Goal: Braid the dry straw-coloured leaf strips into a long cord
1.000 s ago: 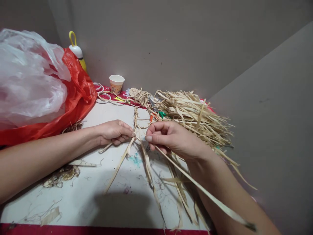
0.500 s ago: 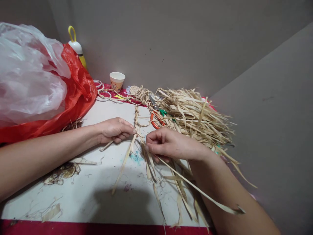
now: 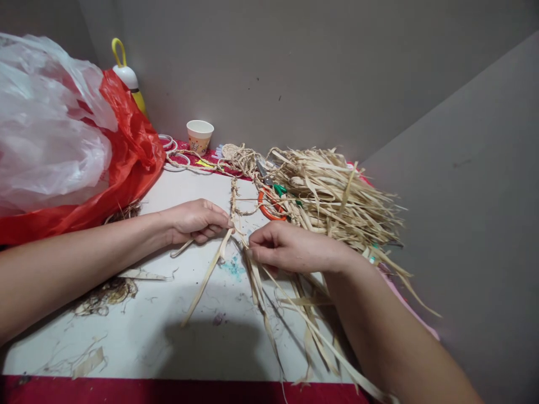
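A braid of dry straw strips [image 3: 234, 197] runs down the middle of the white board [image 3: 177, 193]. At its lower end my left hand [image 3: 201, 222] pinches it between thumb and fingers. My right hand [image 3: 290, 244] is closed just to the right, gripping loose straw strips [image 3: 255, 278] that come off the braid and hang toward me. One pale strip [image 3: 207, 283] slants down and left from the pinch. The fingertips of the right hand partly cover the strips they hold.
Right of centre lies a big bundle of dry straw [image 3: 337, 196], with orange-and-green-handled scissors [image 3: 273, 203] beside it. A paper cup [image 3: 199, 138], coiled straw cord [image 3: 242, 157] and a yellow-white bottle [image 3: 128, 78] stand behind. A red and white plastic bag [image 3: 138, 148] fills the left. Fibre scraps [image 3: 107, 296] lie nearby.
My right hand has shifted slightly left toward the braid. The long strip under it has swung downward, its tip now at the bottom edge. My left hand keeps its pinch.
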### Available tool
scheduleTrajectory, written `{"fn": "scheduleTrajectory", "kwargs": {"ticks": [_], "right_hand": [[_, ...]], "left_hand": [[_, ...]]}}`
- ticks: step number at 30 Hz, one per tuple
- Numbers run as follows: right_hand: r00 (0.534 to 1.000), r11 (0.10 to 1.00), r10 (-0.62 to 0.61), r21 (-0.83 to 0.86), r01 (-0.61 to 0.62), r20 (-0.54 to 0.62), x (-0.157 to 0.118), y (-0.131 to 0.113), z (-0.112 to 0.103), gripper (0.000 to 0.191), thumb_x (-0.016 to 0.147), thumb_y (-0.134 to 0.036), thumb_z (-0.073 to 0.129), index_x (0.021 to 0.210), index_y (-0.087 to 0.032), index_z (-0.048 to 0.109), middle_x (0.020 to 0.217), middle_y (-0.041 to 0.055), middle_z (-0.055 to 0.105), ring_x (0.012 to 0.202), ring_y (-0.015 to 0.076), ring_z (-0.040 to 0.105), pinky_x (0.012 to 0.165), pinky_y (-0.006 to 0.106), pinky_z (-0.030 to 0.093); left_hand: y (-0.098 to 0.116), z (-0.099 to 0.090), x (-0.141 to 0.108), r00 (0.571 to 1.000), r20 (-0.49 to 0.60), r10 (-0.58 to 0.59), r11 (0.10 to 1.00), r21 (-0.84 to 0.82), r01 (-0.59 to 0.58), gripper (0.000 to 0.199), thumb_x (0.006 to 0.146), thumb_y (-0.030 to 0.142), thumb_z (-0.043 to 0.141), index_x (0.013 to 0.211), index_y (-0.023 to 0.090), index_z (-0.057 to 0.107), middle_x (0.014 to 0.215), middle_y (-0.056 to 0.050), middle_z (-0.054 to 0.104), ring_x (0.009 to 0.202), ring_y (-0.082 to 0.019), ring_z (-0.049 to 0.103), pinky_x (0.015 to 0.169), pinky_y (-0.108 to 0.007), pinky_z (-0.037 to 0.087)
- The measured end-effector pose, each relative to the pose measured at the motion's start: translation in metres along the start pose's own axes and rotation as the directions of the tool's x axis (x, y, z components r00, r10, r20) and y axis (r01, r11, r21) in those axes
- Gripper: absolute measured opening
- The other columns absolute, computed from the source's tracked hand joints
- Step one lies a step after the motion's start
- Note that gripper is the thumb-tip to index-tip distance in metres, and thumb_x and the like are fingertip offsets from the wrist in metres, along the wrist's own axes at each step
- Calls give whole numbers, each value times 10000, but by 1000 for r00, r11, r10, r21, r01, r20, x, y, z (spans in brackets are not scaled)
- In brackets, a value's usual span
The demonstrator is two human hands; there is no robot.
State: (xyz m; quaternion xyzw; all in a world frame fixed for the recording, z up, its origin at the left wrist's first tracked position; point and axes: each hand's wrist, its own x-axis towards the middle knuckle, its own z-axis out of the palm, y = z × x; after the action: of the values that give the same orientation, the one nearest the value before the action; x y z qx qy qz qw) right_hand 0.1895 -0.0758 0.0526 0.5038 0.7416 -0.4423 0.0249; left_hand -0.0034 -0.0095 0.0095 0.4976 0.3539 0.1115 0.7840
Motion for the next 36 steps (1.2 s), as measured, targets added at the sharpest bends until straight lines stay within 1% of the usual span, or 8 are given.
{"fn": "scheduleTrajectory", "kwargs": {"ticks": [4,9,15,18,24,30,33,36], "right_hand": [[1000,1000,13,-21,-13,-15,1,2,0,301,820,-369,505,607,-156,511,509,-23,508,447,72,376,431,205,288],[988,996,4,-88,-18,-155,-1,2,-4,378,756,-494,614,617,-156,517,527,-44,417,497,77,342,456,213,258],[960,994,-64,69,86,-274,7,6,-2,387,842,-504,516,787,-134,614,642,1,542,552,101,464,522,225,347],[967,975,-119,159,157,-225,12,9,0,384,863,-489,502,871,-126,627,699,9,559,602,104,499,574,226,384],[983,924,-137,343,172,-122,18,13,3,406,828,-500,567,959,-118,605,782,11,606,593,76,441,550,209,352],[991,830,-110,541,135,-79,29,20,6,354,786,-445,645,822,-93,624,717,17,633,482,35,407,454,182,304],[993,764,-75,635,114,-89,34,25,8,340,771,-431,667,780,-93,633,690,25,653,432,21,394,402,171,265],[993,723,-67,682,114,-96,38,27,10,319,759,-408,686,775,-93,643,663,28,664,401,15,392,377,162,266]], "left_hand": [[1,1,0,1000,-16,-7,1000,-4,7,277,722,130,613,524,161,422,443,85,269,362,-15,186,335,-158,124],[1,1,0,1000,-10,-2,1000,-12,2,288,707,136,629,517,164,415,437,86,272,357,-12,183,330,-155,126],[1,1,0,1000,-20,-8,1000,-20,7,246,702,135,629,535,160,450,429,90,267,352,-14,186,328,-152,126],[1,1,0,1000,-21,-8,1000,-13,8,217,712,125,614,551,156,472,429,89,271,352,-16,187,331,-155,126],[1,0,1,1000,-19,-7,1000,-6,7,203,728,122,600,557,148,494,431,91,265,353,-14,183,331,-155,124],[0,-1,2,1000,3,-17,1000,-18,17,178,732,139,611,581,141,517,444,89,279,357,-12,185,327,-146,132],[0,-1,2,1000,5,-14,1000,-12,14,181,721,147,634,582,143,517,439,92,276,356,-14,189,324,-144,139],[1,0,2,1000,1,-16,1000,-4,16,189,725,146,631,578,144,512,431,93,274,355,-15,188,322,-145,139]]}}
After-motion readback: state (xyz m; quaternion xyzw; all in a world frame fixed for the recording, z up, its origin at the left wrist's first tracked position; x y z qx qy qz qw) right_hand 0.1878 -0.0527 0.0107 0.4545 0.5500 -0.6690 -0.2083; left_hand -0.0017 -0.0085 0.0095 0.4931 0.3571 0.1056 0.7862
